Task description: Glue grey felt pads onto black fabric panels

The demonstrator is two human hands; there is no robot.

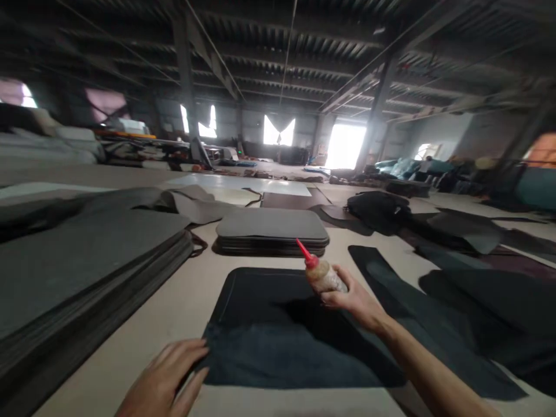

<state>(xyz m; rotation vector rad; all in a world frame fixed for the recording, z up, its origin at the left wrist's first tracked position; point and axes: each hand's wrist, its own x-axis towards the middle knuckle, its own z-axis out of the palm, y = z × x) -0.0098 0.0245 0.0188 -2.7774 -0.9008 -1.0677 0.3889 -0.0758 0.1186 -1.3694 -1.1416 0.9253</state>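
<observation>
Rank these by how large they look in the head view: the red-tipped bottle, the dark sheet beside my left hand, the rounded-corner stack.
1. Dark sheet
2. Rounded-corner stack
3. Red-tipped bottle, held in the right hand

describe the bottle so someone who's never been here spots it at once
Start at the pale table, then find the dark sheet lying in front of the person. Over it, the right hand grips the bottle, tilted with its tip up and to the left. Its bright red nozzle sets it apart from the grey stack just beyond.
</observation>
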